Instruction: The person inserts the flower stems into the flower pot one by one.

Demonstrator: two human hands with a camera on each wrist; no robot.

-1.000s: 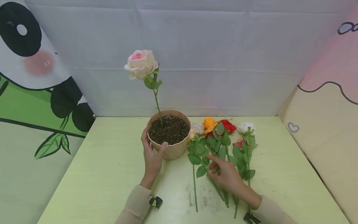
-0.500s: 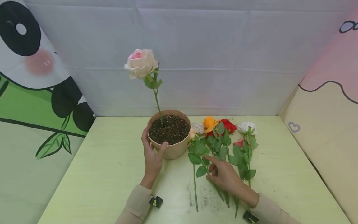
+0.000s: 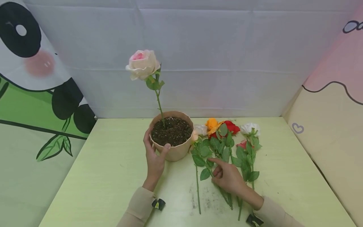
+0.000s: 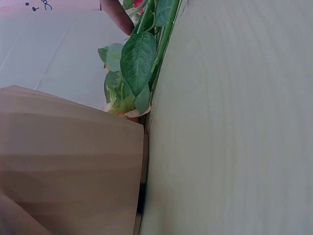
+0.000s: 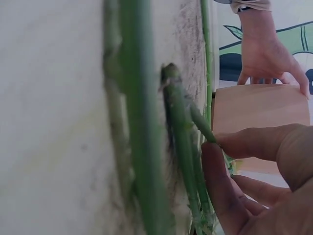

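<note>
My left hand (image 3: pixel 154 164) grips the near left side of a tan flowerpot (image 3: pixel 173 154), thumb over the rim. Dark soil (image 3: pixel 173 134) fills the pot, and one white-pink rose (image 3: pixel 143 65) stands upright in it. To the right of the pot, my right hand (image 3: pixel 228 179) is over several roses lying on the table. Its thumb and forefinger pinch a thin green stem (image 5: pixel 202 123), as the right wrist view shows. The leaves (image 3: pixel 204 174) near that hand hang off the same bunch; the pinched rose's bloom is not distinct among the others.
Orange (image 3: pixel 212 125), red (image 3: pixel 232 127) and white (image 3: pixel 250 128) blooms lie toward the table's back edge, stems pointing to the front. One separate stem (image 3: pixel 198 189) lies left of the bunch. Dark soil specks (image 3: pixel 208 201) mark the table (image 3: pixel 113 176). A pale backdrop (image 3: pixel 212 88) rises behind.
My right hand's thumb and forefinger have closed on a stem, and the leaves beside them have shifted slightly right. The left hand and flowerpot have stayed in place.
</note>
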